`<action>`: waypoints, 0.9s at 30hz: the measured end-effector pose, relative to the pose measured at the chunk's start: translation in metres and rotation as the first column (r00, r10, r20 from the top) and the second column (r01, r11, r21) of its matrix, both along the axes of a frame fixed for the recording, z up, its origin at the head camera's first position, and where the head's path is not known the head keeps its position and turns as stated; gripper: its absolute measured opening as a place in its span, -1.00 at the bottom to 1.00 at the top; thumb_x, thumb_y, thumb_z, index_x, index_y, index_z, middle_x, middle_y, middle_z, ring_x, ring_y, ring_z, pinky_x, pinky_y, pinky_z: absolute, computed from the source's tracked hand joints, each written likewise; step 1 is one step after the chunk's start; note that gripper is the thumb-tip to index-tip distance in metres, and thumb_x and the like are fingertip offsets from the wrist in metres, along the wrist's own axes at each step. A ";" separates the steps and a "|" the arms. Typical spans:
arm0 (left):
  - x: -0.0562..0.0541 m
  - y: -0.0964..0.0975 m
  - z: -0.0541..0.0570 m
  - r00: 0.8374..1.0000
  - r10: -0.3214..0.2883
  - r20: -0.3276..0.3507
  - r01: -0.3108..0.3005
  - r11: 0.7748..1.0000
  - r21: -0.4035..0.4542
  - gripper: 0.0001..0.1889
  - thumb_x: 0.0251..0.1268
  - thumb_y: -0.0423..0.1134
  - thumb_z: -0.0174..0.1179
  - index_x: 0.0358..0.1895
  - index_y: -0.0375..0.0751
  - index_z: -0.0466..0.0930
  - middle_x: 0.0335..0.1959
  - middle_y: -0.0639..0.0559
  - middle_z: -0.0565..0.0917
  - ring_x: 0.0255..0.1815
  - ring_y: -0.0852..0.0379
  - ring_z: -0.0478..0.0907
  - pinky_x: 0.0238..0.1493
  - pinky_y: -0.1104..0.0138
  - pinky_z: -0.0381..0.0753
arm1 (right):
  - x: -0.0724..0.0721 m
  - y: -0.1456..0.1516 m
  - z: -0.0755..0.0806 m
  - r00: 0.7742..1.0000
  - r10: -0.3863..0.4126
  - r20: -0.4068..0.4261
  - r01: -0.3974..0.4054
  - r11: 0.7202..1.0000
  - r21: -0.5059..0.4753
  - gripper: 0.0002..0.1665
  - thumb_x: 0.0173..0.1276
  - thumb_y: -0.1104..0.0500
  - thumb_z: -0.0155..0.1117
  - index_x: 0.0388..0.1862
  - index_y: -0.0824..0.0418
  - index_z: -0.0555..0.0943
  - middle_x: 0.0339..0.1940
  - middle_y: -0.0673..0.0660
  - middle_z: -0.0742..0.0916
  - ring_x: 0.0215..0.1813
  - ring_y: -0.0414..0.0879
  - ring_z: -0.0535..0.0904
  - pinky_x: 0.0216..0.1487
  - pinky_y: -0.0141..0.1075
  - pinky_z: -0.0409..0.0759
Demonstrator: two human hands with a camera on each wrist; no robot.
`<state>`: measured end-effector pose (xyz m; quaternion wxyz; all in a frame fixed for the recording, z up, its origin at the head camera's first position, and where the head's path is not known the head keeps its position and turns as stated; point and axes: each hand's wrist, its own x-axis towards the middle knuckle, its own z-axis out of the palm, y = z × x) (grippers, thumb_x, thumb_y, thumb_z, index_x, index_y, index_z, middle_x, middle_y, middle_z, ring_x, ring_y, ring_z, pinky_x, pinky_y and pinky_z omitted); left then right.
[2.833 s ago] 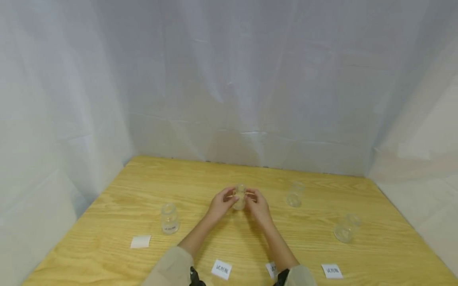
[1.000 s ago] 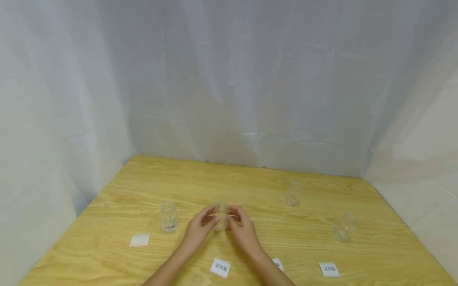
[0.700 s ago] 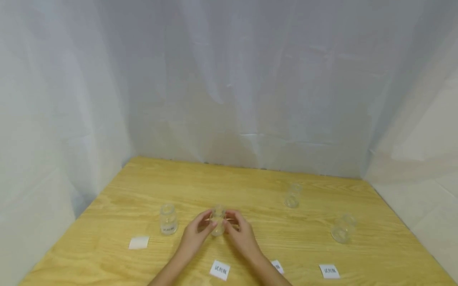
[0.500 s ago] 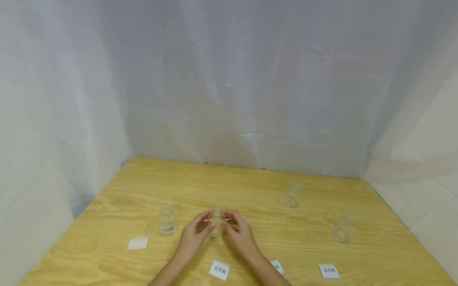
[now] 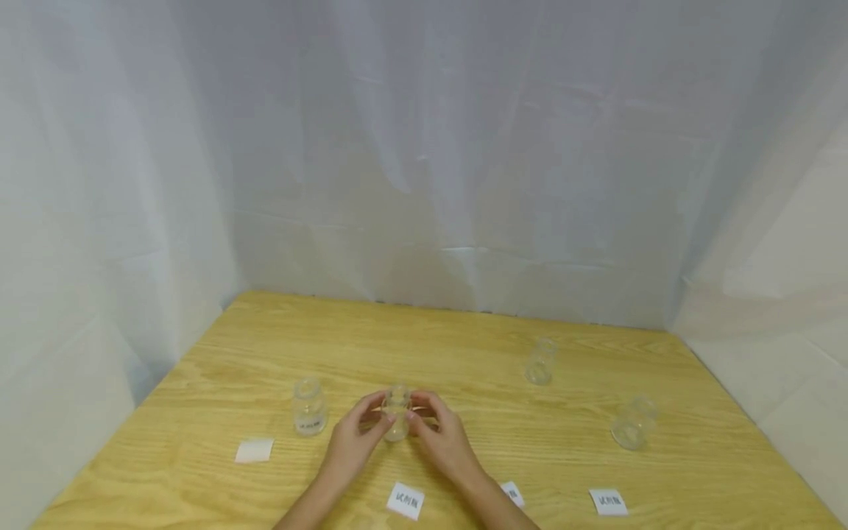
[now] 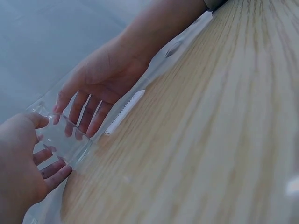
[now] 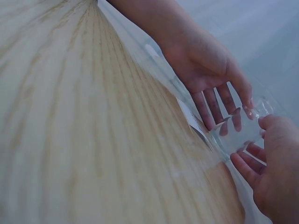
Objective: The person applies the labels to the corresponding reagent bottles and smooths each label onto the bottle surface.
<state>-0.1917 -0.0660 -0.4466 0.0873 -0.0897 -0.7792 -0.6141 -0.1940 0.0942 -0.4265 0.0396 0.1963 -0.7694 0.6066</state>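
Observation:
In the head view, both hands hold one clear glass reagent bottle upright near the middle of the table. The left hand grips it from the left, thumb in front and fingers behind. From the other side the right hand grips the same bottle in mirror fashion. The wrist views show the bottle between the thumbs and fingers of both hands, its base at or very near the tabletop. A labelled glass bottle stands just left of the left hand.
Two more clear bottles, one farther back and one at right, stand on the wooden table. White cards with writing lie in front; the right forearm partly covers another card. A blank-looking card lies at left.
Both hands have brought the bottle left and nearer to the person, towards the labelled bottle. During the last half second it has shifted only slightly left. The other bottles stay in place.

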 end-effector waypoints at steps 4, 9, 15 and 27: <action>0.001 -0.001 0.001 1.000 -0.003 -0.003 0.003 1.000 -0.015 -0.55 0.25 -0.19 0.19 0.15 -0.33 0.40 0.08 -0.26 0.49 -0.01 -0.11 0.48 -0.03 0.16 0.51 | 0.000 -0.001 0.000 1.000 0.009 0.000 -0.009 1.000 -0.006 -0.68 0.35 0.33 0.11 0.04 0.44 0.43 -0.02 0.33 0.57 -0.02 0.19 0.49 -0.07 -0.33 0.53; 0.000 -0.003 0.001 1.000 0.001 0.003 0.000 0.999 -0.032 -0.55 0.24 -0.19 0.19 0.16 -0.31 0.40 0.08 -0.25 0.49 -0.01 -0.11 0.48 -0.03 0.16 0.51 | 0.000 -0.001 0.000 1.000 0.012 -0.001 -0.012 1.000 -0.008 -0.68 0.34 0.34 0.11 0.04 0.45 0.43 -0.02 0.34 0.57 -0.02 0.20 0.49 -0.07 -0.31 0.53; 0.000 -0.004 0.000 1.000 -0.002 -0.012 0.001 0.998 -0.059 -0.54 0.25 -0.16 0.18 0.16 -0.29 0.40 0.08 -0.24 0.49 -0.01 -0.11 0.48 -0.04 0.16 0.52 | 0.000 -0.002 0.001 1.000 0.008 0.003 -0.007 1.000 -0.011 -0.69 0.34 0.35 0.10 0.04 0.45 0.43 -0.03 0.35 0.57 -0.02 0.21 0.49 -0.07 -0.30 0.53; 0.000 -0.004 -0.001 0.999 -0.022 -0.032 0.019 0.996 -0.092 -0.47 0.26 -0.13 0.16 0.21 -0.35 0.33 0.14 -0.26 0.44 0.06 -0.14 0.44 -0.03 0.18 0.52 | 0.004 -0.001 0.004 1.000 -0.027 -0.005 0.027 1.000 0.014 -0.66 0.36 0.32 0.09 0.07 0.44 0.41 -0.02 0.34 0.57 -0.02 0.18 0.50 -0.11 -0.28 0.56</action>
